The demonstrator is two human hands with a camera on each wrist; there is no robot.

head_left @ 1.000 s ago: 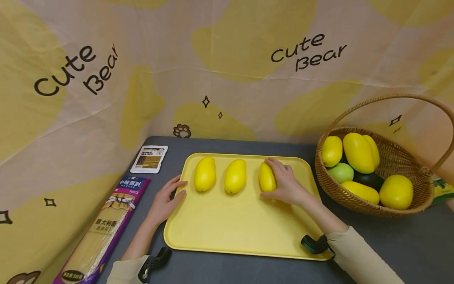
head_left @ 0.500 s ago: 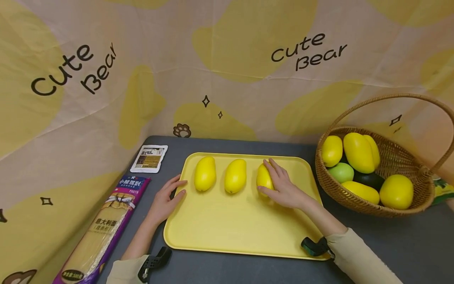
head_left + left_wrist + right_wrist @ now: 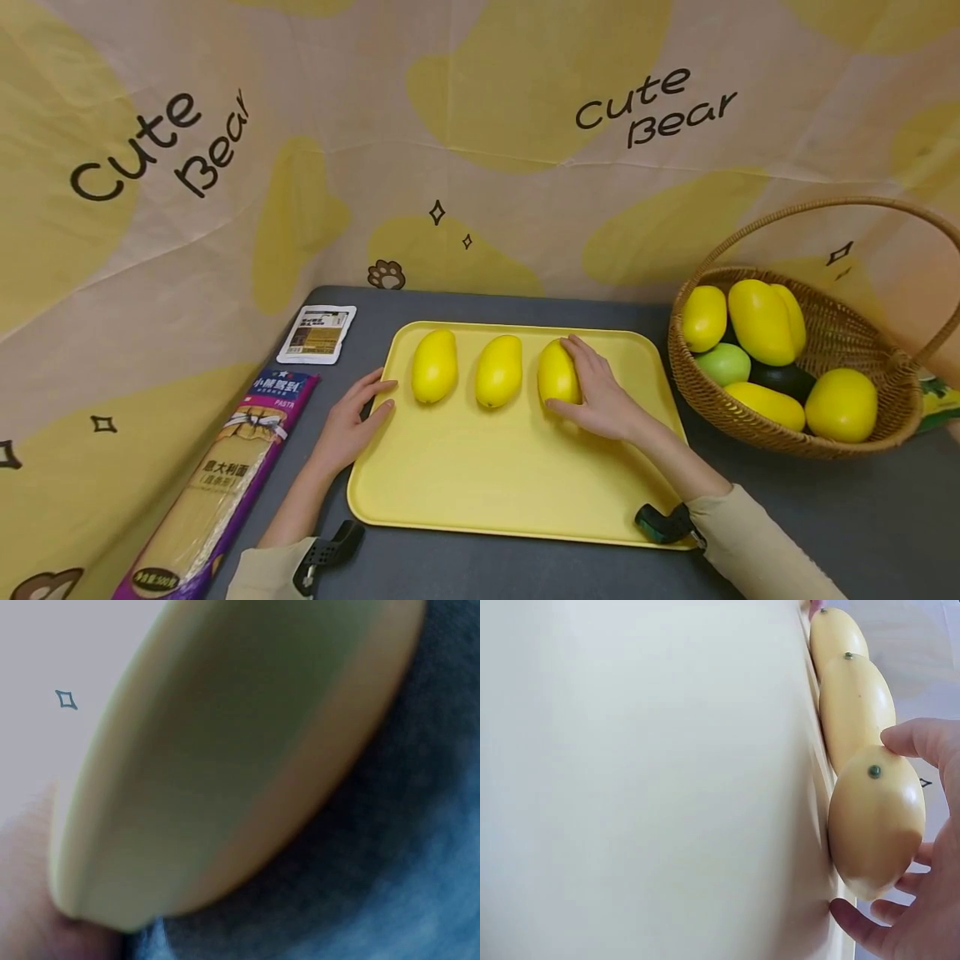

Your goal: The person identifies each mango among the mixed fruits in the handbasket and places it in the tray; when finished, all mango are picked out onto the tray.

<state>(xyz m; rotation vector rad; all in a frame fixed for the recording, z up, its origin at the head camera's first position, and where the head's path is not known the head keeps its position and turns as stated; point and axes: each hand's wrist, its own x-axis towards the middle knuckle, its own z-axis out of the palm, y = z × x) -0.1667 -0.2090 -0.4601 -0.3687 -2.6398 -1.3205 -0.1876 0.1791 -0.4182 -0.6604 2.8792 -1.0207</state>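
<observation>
Head view: tray's (image 3: 480,475) rightmost mango (image 3: 557,375) in the right hand's (image 3: 600,402) grasp, between thumb (image 3: 570,410) and curved fingers (image 3: 588,360).

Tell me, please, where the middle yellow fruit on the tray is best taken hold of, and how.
Probably take the middle fruit across its widest part, from above: it is oval, lies lengthwise near to far on the tray, and gaps to the left fruit and right fruit should leave both long sides reachable.

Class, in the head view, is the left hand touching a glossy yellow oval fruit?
No, the left hand is at the left edge of the yellow rectangular tray, apart from the nearest glossy yellow oval fruit.
</observation>
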